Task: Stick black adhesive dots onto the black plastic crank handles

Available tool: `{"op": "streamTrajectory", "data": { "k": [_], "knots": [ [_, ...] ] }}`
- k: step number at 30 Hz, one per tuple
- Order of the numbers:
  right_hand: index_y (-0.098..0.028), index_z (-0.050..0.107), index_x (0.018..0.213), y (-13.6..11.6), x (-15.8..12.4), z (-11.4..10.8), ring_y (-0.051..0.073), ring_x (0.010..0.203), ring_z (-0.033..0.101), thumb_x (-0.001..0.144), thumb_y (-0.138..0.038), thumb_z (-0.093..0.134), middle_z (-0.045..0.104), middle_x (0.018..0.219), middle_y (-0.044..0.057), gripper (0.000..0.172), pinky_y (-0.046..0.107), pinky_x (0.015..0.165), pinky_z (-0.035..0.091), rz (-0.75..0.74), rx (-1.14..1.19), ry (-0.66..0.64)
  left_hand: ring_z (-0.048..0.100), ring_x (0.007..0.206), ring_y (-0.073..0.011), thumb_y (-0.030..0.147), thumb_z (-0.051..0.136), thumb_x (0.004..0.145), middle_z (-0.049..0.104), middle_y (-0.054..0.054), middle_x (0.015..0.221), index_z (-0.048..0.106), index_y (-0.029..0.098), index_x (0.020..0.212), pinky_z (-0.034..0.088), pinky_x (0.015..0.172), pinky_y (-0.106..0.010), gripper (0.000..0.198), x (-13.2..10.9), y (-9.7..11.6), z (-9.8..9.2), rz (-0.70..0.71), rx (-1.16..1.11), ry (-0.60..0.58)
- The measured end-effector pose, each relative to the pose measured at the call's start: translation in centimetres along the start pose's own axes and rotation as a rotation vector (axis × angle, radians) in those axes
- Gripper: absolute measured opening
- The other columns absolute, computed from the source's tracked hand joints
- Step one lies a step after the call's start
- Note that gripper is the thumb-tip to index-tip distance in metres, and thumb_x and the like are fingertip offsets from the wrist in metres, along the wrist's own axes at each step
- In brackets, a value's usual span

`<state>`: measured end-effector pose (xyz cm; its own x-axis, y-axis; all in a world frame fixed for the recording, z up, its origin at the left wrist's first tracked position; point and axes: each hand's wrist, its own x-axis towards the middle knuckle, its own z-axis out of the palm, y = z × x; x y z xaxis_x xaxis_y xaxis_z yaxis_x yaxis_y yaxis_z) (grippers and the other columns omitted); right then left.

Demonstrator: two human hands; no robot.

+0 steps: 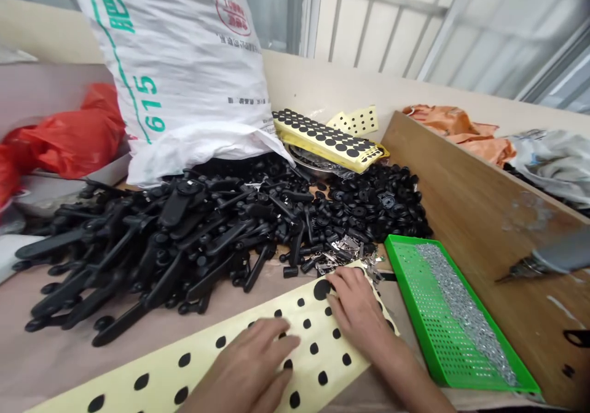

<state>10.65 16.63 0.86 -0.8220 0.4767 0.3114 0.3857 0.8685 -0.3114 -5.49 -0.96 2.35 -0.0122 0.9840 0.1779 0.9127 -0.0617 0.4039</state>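
Windows (364, 26) stand beyond the dotted sheet (305, 365); over it, the person's left hand (251, 364) spreads loosely, while the right hand (356, 305) touches a black disc (321, 289), its grip unclear.

At six o'clock, the person's left hand (251, 364) is spread over a yellow sheet (161, 373) dotted black; at five, the right hand (354, 305) – fingertips at a large black disc (321, 289) – lies over its far end. Black levers (184, 241) heap toward nine – a green tray (436, 339) sits at four.
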Motion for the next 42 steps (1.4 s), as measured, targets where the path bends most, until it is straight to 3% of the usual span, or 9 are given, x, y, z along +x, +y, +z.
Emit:
{"op": "streamTrajectory", "data": {
  "k": [3,6,13,20,29,33,36,39,42],
  "knots": [
    [-0.015,0.057,0.099,-0.1,0.2,0.7,0.028,0.091,0.048,0.085,-0.008,0.045,0.057,0.101,0.012,0.019,0.047,0.077,0.045,0.018,-0.042,-0.001,0.057,0.096,-0.0269,0.012,0.046,0.084,0.061,-0.01,0.109,0.059,0.021,0.112,0.05,0.08,-0.041,0.033,4.7,0.9,1.2,-0.018,0.135,-0.135],
    [-0.017,0.055,0.098,0.0,-0.4,0.8,0.027,0.09,0.048,0.084,-0.005,0.043,0.056,0.099,0.011,0.022,0.044,0.074,0.044,0.028,0.018,0.009,0.058,0.088,-0.0265,0.011,0.046,0.084,0.062,-0.009,0.097,0.057,0.019,0.114,0.051,0.071,-0.04,0.033,6.8,1.3,2.4,-0.009,0.273,-0.17],
    [-0.019,0.05,0.085,-0.3,-0.8,0.7,0.024,0.086,0.049,0.085,-0.004,0.041,0.053,0.092,0.008,0.018,0.04,0.072,0.042,0.035,0.133,0.032,0.056,0.078,-0.0231,0.004,0.047,0.079,0.059,-0.006,0.084,0.06,0.018,0.101,0.045,0.058,-0.031,0.03,6.7,1.1,4.4,0.062,0.425,-0.072],
    [-0.018,0.051,0.084,0.0,-0.2,1.2,0.025,0.087,0.048,0.084,-0.004,0.042,0.053,0.093,0.01,0.016,0.041,0.074,0.044,0.058,0.065,0.067,0.053,0.08,-0.0229,0.008,0.048,0.08,0.058,-0.006,0.09,0.053,0.017,0.115,0.043,0.06,-0.032,0.037,6.6,0.8,4.9,0.089,0.471,-0.027],
    [-0.021,0.042,0.07,-1.1,0.1,0.6,0.02,0.076,0.048,0.08,-0.006,0.044,0.053,0.077,0.002,0.019,0.035,0.069,0.041,0.075,0.242,0.023,0.054,0.082,-0.0257,0.005,0.047,0.076,0.058,-0.009,0.092,0.057,0.018,0.105,0.046,0.061,-0.035,0.034,6.2,1.2,4.3,0.096,0.417,-0.077],
    [-0.022,0.042,0.072,-1.5,0.0,0.1,0.021,0.086,0.052,0.079,-0.004,0.044,0.059,0.082,0.002,0.019,0.04,0.079,0.042,0.053,0.333,-0.026,0.057,0.083,-0.0249,0.006,0.046,0.079,0.061,-0.007,0.093,0.059,0.02,0.1,0.05,0.066,-0.035,0.029,5.7,0.2,2.7,0.087,0.184,-0.1],
    [-0.023,0.044,0.075,-1.4,-0.1,0.1,0.024,0.101,0.053,0.078,-0.003,0.046,0.064,0.091,0.002,0.02,0.045,0.088,0.041,0.046,0.362,-0.065,0.058,0.091,-0.0217,0.013,0.041,0.087,0.062,-0.007,0.1,0.057,0.02,0.107,0.05,0.078,-0.033,0.026,6.6,-1.1,0.4,-0.007,-0.013,0.041],
    [-0.024,0.048,0.076,-0.7,-0.2,0.5,0.025,0.11,0.052,0.079,-0.005,0.048,0.067,0.096,0.001,0.019,0.045,0.091,0.042,0.088,0.413,-0.078,0.056,0.1,-0.0247,0.019,0.04,0.089,0.061,-0.011,0.108,0.051,0.016,0.12,0.047,0.087,-0.039,0.032,9.1,-2.5,-1.4,-0.181,-0.017,0.24],
    [-0.024,0.051,0.072,0.2,-0.5,1.2,0.026,0.109,0.055,0.077,-0.007,0.05,0.069,0.096,0.001,0.018,0.045,0.092,0.042,0.13,0.51,-0.031,0.055,0.1,-0.0299,0.018,0.047,0.085,0.064,-0.016,0.105,0.045,0.009,0.128,0.045,0.086,-0.046,0.044,12.0,-3.4,-1.8,-0.27,-0.004,0.284]
  ]
}}
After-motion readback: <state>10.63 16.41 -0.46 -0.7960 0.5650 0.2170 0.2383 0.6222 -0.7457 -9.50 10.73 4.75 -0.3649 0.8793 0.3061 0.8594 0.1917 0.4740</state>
